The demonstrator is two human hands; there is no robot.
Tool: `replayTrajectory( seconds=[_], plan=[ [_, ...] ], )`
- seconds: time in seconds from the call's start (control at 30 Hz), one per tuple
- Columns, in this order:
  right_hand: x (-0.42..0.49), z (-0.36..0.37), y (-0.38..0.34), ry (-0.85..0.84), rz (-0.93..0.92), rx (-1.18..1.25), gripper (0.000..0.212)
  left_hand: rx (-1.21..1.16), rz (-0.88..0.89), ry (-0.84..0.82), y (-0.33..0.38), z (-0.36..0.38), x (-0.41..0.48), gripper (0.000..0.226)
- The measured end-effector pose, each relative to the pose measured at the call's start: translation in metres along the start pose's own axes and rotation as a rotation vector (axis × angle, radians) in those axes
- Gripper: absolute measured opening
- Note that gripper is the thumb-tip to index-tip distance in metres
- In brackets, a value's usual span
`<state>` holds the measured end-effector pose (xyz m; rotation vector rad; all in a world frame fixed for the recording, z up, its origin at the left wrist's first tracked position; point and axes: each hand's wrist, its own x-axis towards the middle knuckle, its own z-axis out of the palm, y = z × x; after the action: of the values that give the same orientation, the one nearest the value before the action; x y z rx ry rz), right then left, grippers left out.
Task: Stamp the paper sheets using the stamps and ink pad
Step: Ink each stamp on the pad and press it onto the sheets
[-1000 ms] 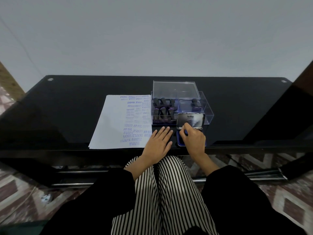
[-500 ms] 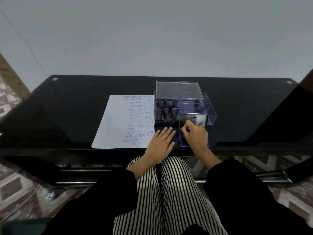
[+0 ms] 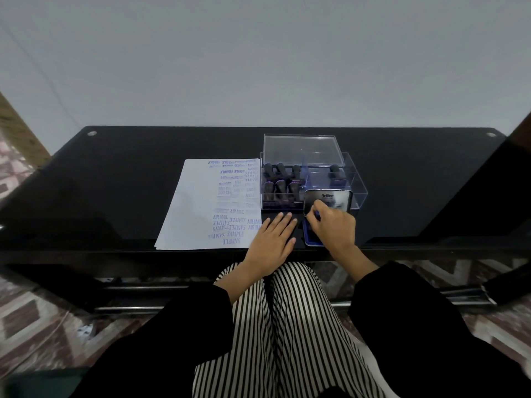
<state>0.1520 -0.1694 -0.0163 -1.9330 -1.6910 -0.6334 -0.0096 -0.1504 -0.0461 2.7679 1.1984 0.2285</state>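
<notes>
One stamp (image 3: pixel 317 215) seemingly pinched in right hand (image 3: pixel 334 229).

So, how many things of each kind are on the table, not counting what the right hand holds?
Clear box: 1
Box lid: 1
Stamps inside the box: 7
Ink pad: 1
Paper stack: 1
Total: 11

Left hand (image 3: pixel 273 239): lay palm down, fingers straight and slightly spread, pointing forward.
Right hand (image 3: pixel 334 228): knuckles up, fingers curled, fingertips pinching a small blue stamp (image 3: pixel 317 215).
Left forearm (image 3: pixel 247 278), right forearm (image 3: pixel 357 264): bare, angled inward; hands near, apart.
</notes>
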Motion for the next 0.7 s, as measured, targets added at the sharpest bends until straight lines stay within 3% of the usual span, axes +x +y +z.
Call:
replayTrajectory(
  seconds=[0.7],
  plan=[
    [-0.001, 0.0, 0.001, 0.055, -0.032, -0.08, 0.033, 0.006, 0.011, 0.012, 0.0, -0.001, -0.001, 0.081]
  ],
)
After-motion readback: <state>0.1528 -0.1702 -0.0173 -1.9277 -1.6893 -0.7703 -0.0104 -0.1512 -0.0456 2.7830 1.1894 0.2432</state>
